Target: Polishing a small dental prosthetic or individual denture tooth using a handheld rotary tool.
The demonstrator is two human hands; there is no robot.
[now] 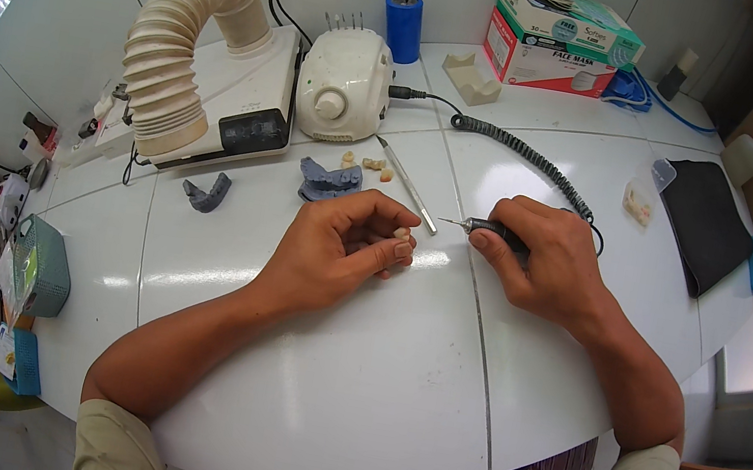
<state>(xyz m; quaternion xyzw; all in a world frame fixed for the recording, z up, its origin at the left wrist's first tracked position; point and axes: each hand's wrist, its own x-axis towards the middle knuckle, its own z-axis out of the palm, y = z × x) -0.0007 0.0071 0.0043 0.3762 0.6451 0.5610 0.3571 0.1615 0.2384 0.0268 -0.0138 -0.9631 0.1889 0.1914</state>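
Observation:
My left hand (344,250) pinches a small cream tooth-shaped piece (403,233) between thumb and curled fingers. Just right of it, my right hand (541,263) grips a black rotary handpiece (497,231), its thin metal bur pointing left, apart from the piece. A coiled cord (529,159) links it toward a white control unit (342,85). Behind my left hand are a grey dental model (326,177), a few cream pieces (373,164) and a slim metal instrument (405,185). A smaller grey model (205,190) lies to the left.
A white machine with a ribbed hose (167,61) stands back left, near a blue cylinder (404,25). Stacked boxes (555,61), a small clear container (638,204) and a black mat (706,230) are to the right. A teal basket (42,269) sits at the left edge.

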